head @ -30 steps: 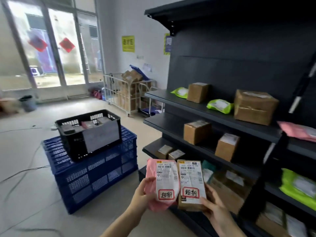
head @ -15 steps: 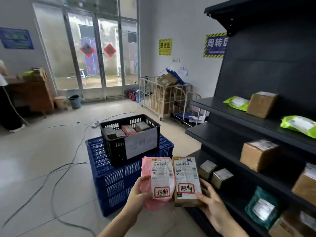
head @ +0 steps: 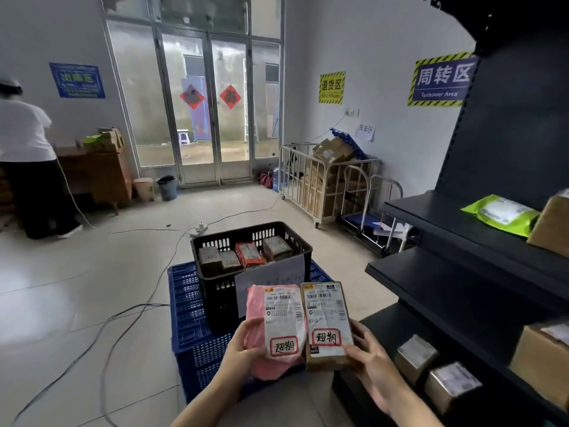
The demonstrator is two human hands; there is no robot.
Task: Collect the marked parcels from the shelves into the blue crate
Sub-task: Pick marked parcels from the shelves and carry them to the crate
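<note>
While my left hand [head: 243, 349] grips the pink parcel [head: 277, 328] and my right hand [head: 369, 362] the brown box [head: 326, 325], side by side before the blue crate [head: 187, 318], I should carry both level and release low.

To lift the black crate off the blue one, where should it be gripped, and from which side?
Grip the black crate by its top rim at the left and right ends, from above, one hand each: it sits level on the blue crate, open-topped, with parcels inside. First free the hands: left hand grips a pink bag, right hand a brown box.
</note>
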